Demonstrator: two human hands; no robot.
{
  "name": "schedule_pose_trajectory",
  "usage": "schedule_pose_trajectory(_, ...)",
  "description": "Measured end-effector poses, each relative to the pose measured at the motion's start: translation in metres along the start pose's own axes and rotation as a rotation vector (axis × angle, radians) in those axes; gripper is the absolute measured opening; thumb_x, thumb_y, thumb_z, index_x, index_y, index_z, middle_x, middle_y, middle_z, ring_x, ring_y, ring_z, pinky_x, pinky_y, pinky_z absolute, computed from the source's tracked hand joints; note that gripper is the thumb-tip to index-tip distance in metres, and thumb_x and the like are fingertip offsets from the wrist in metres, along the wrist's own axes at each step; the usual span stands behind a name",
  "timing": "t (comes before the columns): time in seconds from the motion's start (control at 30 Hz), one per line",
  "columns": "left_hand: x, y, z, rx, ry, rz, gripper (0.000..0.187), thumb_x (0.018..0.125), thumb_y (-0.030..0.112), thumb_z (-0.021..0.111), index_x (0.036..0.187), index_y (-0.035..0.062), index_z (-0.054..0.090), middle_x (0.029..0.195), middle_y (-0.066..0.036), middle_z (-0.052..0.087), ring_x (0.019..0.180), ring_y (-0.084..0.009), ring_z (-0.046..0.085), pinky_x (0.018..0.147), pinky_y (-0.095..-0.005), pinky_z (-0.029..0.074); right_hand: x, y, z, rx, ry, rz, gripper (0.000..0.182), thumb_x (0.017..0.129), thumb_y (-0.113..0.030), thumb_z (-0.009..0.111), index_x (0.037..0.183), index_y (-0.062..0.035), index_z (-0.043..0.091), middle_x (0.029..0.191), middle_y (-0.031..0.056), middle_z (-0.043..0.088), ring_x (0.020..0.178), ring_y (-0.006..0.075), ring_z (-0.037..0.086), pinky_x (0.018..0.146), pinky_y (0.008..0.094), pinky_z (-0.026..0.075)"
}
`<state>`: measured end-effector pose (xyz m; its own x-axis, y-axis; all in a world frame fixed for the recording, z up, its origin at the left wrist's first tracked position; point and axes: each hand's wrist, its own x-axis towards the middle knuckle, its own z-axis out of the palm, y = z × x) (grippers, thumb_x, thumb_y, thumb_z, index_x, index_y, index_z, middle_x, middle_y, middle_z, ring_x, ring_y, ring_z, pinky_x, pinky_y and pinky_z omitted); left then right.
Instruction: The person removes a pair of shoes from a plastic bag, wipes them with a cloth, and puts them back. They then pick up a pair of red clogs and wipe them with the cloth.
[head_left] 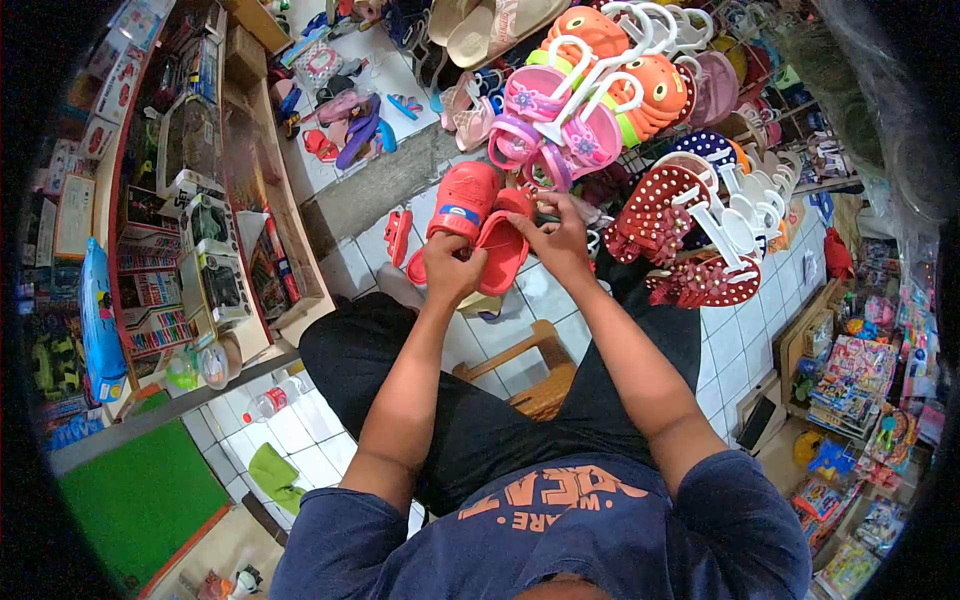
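A pair of red clogs is in front of me, held side by side above the tiled floor. The left clog [468, 192] carries a blue patch near its heel. The right clog [506, 262] has its opening toward me. My left hand [457, 268] is closed at the near end of the pair, fingers pinched on the clogs. My right hand [556, 238] grips the side of the right clog, thumb at its edge and fingers partly hidden behind it. A smaller red sandal [398, 235] lies on the floor to the left.
Pink flowered sandals [583, 140] and red polka-dot shoes [668, 200] on white hangers crowd the right. Loose shoes [360, 135] lie further back. Shelves of boxed goods [160, 250] stand left. A wooden stool [545, 390] shows between my legs; a plastic bottle [270, 402] lies on the floor.
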<state>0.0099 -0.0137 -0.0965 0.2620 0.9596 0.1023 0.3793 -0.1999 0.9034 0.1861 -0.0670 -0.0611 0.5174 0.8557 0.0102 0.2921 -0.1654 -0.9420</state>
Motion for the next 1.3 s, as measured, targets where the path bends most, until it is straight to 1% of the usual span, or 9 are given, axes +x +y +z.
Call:
schedule_pose_trajectory(0.2, 0.002, -0.011, -0.008, -0.107, 0.027, 0.019, 0.021, 0.061, 0.014, 0.073, 0.067, -0.0030, 0.062, 0.063, -0.008, 0.052, 0.056, -0.0176, 0.052, 0.052, -0.0319, 0.037, 0.006, 0.006, 0.007, 0.288, -0.112, 0.231, 0.078, 0.075, -0.038, 0.085, 0.129, 0.0036, 0.046, 0.111, 0.0149, 0.064, 0.099, 0.0160, 0.065, 0.074, 0.0283, 0.056)
schedule_pose_trajectory(0.3, 0.000, -0.015, -0.005, -0.203, 0.038, -0.010, 0.020, 0.061, 0.013, 0.074, 0.070, -0.0031, 0.065, 0.064, -0.006, 0.054, 0.056, -0.0149, 0.053, 0.052, -0.0297, 0.039, 0.008, 0.016, 0.007, 0.288, -0.189, 0.460, 0.091, 0.070, -0.046, 0.086, 0.131, 0.0079, 0.045, 0.113, 0.0163, 0.065, 0.097, 0.0206, 0.067, 0.084, 0.0320, 0.055)
schedule_pose_trajectory(0.4, -0.002, -0.015, -0.008, -0.172, -0.024, -0.071, 0.020, 0.061, 0.012, 0.074, 0.072, -0.0033, 0.067, 0.065, -0.006, 0.056, 0.056, -0.0135, 0.053, 0.051, -0.0282, 0.039, 0.006, 0.010, 0.006, 0.354, -0.213, 0.383, 0.091, 0.072, -0.044, 0.085, 0.134, 0.0083, 0.045, 0.116, 0.0186, 0.064, 0.100, 0.0210, 0.067, 0.084, 0.0324, 0.055)
schedule_pose_trajectory(0.47, -0.003, -0.014, -0.007, -0.184, -0.003, -0.052, 0.020, 0.061, 0.012, 0.074, 0.072, -0.0030, 0.067, 0.062, -0.005, 0.056, 0.054, -0.0129, 0.053, 0.051, -0.0279, 0.039, 0.004, 0.009, 0.009, 0.331, -0.132, 0.307, 0.073, 0.079, -0.037, 0.082, 0.129, 0.0044, 0.048, 0.107, 0.0164, 0.068, 0.089, 0.0183, 0.069, 0.074, 0.0295, 0.058)
schedule_pose_trajectory(0.83, 0.004, -0.008, -0.011, -0.033, -0.082, 0.144, 0.022, 0.063, 0.012, 0.075, 0.059, 0.0003, 0.056, 0.054, -0.002, 0.050, 0.049, -0.0120, 0.045, 0.048, -0.0293, 0.034, 0.003, 0.006, 0.006, 0.338, -0.089, 0.355, 0.081, 0.074, -0.039, 0.085, 0.130, 0.0069, 0.048, 0.111, 0.0185, 0.067, 0.097, 0.0211, 0.067, 0.084, 0.0326, 0.055)
schedule_pose_trajectory(0.93, 0.005, 0.002, -0.012, -0.061, -0.146, 0.070, 0.021, 0.073, 0.012, 0.079, 0.070, 0.0002, 0.062, 0.064, -0.002, 0.058, 0.057, -0.0104, 0.052, 0.053, -0.0267, 0.039, 0.004, 0.015, 0.005, 0.355, -0.106, 0.275, 0.085, 0.073, -0.037, 0.086, 0.134, 0.0042, 0.044, 0.116, 0.0179, 0.064, 0.103, 0.0221, 0.065, 0.087, 0.0343, 0.054)
schedule_pose_trajectory(1.0, 0.006, 0.030, -0.015, -0.590, -0.216, -0.142, 0.020, 0.083, 0.014, 0.078, 0.085, 0.0004, 0.065, 0.076, 0.000, 0.062, 0.068, -0.0083, 0.058, 0.062, -0.0244, 0.044, 0.002, 0.020, 0.006, 0.368, -0.098, 0.198, 0.088, 0.072, -0.037, 0.086, 0.136, 0.0027, 0.041, 0.120, 0.0178, 0.062, 0.106, 0.0227, 0.063, 0.089, 0.0351, 0.053)
schedule_pose_trajectory(1.1, 0.011, 0.015, -0.019, -0.574, -0.246, -0.279, 0.021, 0.085, 0.015, 0.078, 0.096, 0.0007, 0.065, 0.082, 0.002, 0.064, 0.074, -0.0065, 0.060, 0.068, -0.0235, 0.047, 0.000, 0.011, 0.004, 0.288, -0.108, -0.050, 0.098, 0.068, -0.027, 0.091, 0.140, 0.0004, 0.031, 0.133, 0.0180, 0.050, 0.116, 0.0243, 0.058, 0.097, 0.0363, 0.050)
schedule_pose_trajectory(1.3, 0.015, 0.008, -0.017, -0.489, -0.235, -0.185, 0.020, 0.084, 0.017, 0.079, 0.092, 0.0018, 0.069, 0.079, 0.002, 0.064, 0.069, -0.0033, 0.056, 0.060, -0.0209, 0.043, -0.007, -0.018, -0.003, 0.433, -0.171, -0.054, 0.096, 0.069, -0.018, 0.090, 0.142, -0.0033, 0.030, 0.137, 0.0163, 0.046, 0.124, 0.0248, 0.052, 0.103, 0.0381, 0.046)
